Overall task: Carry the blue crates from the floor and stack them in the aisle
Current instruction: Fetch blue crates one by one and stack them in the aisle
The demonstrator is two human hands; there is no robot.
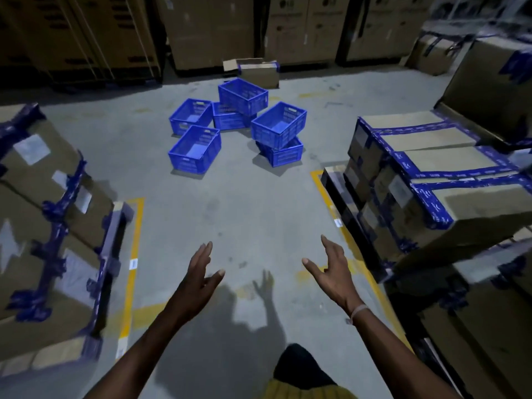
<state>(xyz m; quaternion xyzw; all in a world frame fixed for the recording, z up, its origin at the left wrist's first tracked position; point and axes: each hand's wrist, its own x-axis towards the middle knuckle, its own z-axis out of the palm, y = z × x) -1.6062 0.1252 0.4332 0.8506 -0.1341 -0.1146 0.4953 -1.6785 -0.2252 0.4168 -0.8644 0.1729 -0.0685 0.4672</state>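
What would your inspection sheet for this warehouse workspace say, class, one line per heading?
Surface: grey concrete floor with yellow painted lines.
Job's things: six blue perforated plastic crates in a loose cluster ahead, two resting tilted on others; none carried.
Clutter: open brown cardboard box behind the crates.
Hands: left hand and right hand open, empty, raised.
Cables: nothing seen.
Surroundings: brown cartons with blue tape stacked either side; tall cartons at the back.

Taped cartons point(449, 180) both sides, floor box point(259, 72).
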